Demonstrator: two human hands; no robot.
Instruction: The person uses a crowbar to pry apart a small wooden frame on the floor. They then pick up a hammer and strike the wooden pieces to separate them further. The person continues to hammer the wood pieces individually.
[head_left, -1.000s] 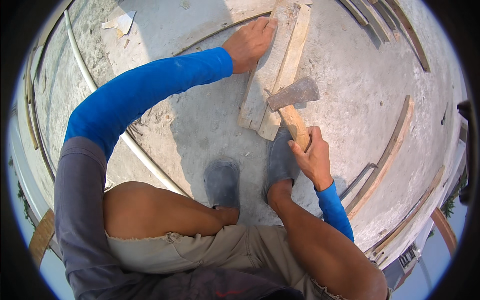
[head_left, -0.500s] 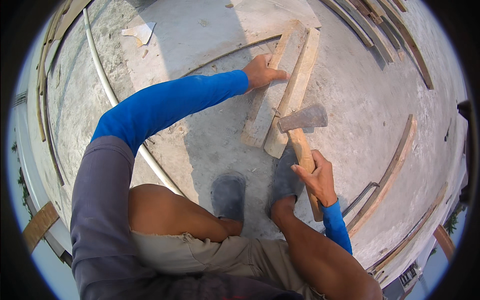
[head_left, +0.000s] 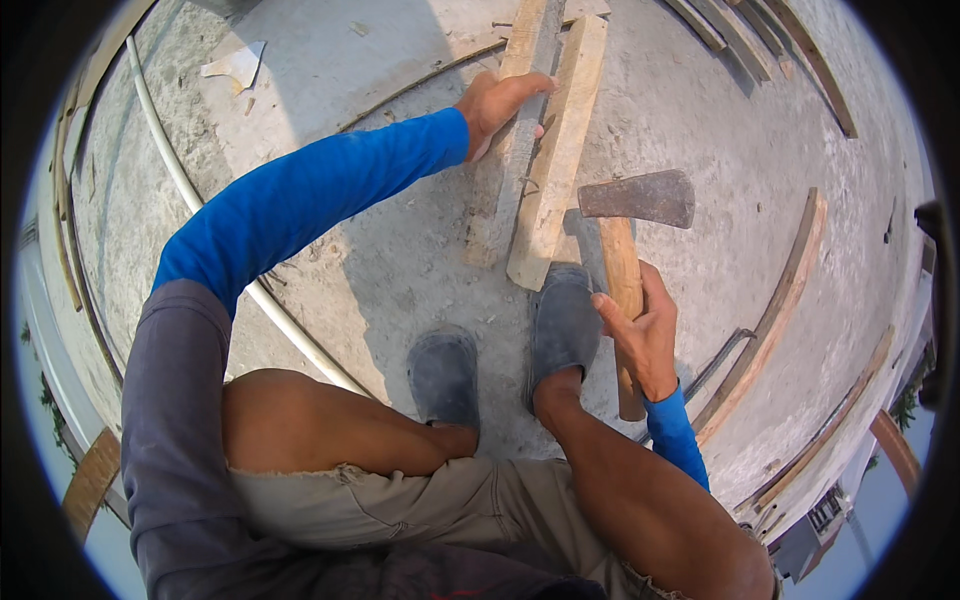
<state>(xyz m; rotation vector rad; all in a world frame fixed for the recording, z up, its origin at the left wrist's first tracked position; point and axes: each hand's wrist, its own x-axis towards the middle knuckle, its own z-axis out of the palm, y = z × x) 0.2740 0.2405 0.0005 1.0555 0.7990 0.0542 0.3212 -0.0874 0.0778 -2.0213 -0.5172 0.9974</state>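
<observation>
My left hand (head_left: 500, 108) is closed around a rough wooden board (head_left: 490, 215), its thumb across the top and a fingertip showing at the far side. Close along the right of that board lies a second piece of lumber (head_left: 560, 150); whether the two are joined I cannot tell. A bent nail (head_left: 530, 185) sticks out at the gap between them. In my right hand (head_left: 648, 335) is a hatchet, gripped by its wooden handle (head_left: 622, 265). Its rusty head (head_left: 638, 198) is up, to the right of the lumber and apart from it.
My grey shoes (head_left: 445, 375) stand on the dusty concrete floor, the right one near the lumber's end. A pale pipe (head_left: 180, 175) curves along the left. To the right lie a metal bar (head_left: 715, 375) and a long plank (head_left: 775, 310); more planks (head_left: 820, 70) lie far right.
The hatchet has moved right, away from the lumber, and its head has turned. Both wooden pieces have shifted with my left hand, which keeps its hold. The view has also moved slightly.
</observation>
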